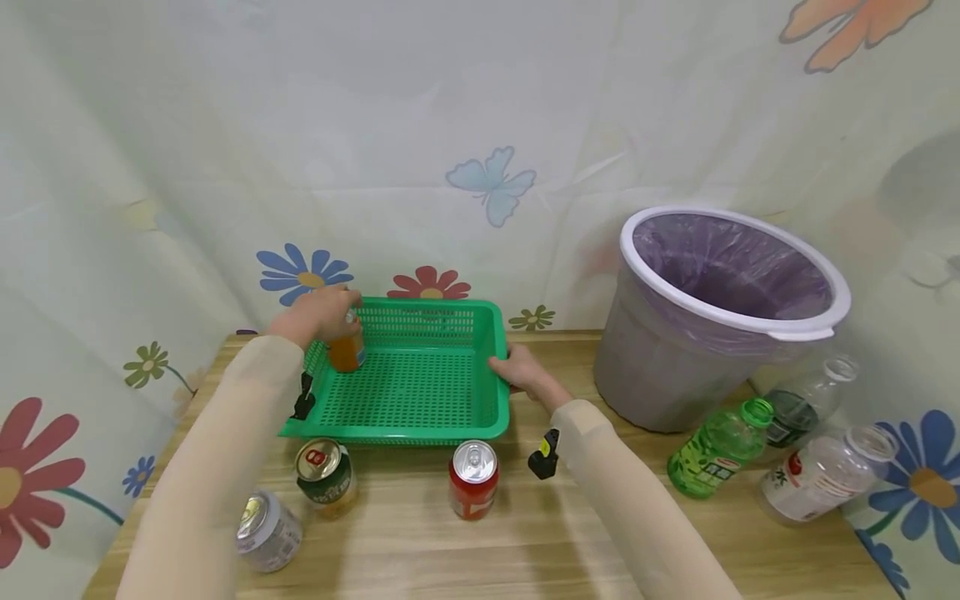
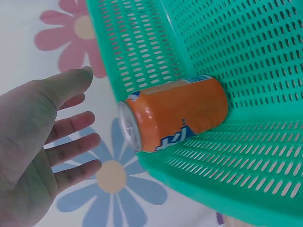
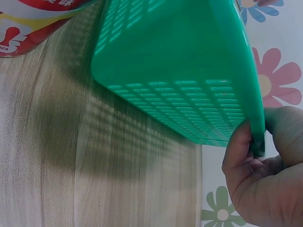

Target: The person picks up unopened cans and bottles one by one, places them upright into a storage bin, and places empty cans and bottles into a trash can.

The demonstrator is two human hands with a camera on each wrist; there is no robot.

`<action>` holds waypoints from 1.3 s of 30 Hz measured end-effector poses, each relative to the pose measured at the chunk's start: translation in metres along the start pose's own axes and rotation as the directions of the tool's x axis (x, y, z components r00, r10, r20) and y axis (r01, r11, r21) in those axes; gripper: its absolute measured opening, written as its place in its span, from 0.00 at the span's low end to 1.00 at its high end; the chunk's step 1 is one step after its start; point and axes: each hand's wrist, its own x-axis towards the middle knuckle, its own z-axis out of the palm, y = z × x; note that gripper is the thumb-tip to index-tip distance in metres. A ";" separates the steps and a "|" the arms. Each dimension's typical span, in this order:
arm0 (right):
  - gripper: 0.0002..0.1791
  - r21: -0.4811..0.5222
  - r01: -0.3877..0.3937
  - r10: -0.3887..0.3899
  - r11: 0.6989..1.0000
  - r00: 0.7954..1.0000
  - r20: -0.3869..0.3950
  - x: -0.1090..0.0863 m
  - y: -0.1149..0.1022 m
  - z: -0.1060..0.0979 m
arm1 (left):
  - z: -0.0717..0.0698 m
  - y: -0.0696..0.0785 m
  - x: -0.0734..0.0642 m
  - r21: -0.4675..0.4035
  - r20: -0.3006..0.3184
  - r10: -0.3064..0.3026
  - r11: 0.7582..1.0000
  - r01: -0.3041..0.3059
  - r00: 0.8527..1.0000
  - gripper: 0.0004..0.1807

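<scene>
the person's left hand (image 1: 321, 317) is loosely open over the far left corner of the green basket (image 1: 420, 396), its fingers just beside the top of the orange can (image 1: 347, 355) and not round it. that can stands upright inside, near the left wall. over on the right side, the right hand (image 1: 523, 370) grips the basket's rim, thumb and fingers pinching it. on the tabletop (image 1: 420, 542), nearer the person, stand a red can (image 1: 474, 483), a dark green can (image 1: 330, 486) and a pale can (image 1: 272, 537). a lined bin (image 1: 656, 371) stands farther right, with a green bottle (image 1: 712, 454) and two clear bottles (image 1: 821, 475) beside it.
</scene>
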 end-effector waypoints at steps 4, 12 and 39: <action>0.19 -0.005 0.000 0.000 1.000 1.000 0.000 -0.001 -0.002 -0.001 | -0.005 0.003 -0.005 0.003 -0.015 0.029 1.000 -0.029 0.999 0.23; 0.19 -0.003 -0.001 0.001 1.000 1.000 0.003 0.000 0.000 0.000 | -0.011 0.010 -0.021 0.043 -0.089 0.107 0.994 -0.103 0.990 0.17; 0.21 0.022 0.015 -0.016 1.000 0.999 0.040 -0.003 -0.002 -0.002 | 0.002 0.023 -0.089 0.162 -0.250 0.359 0.931 -0.327 0.899 0.11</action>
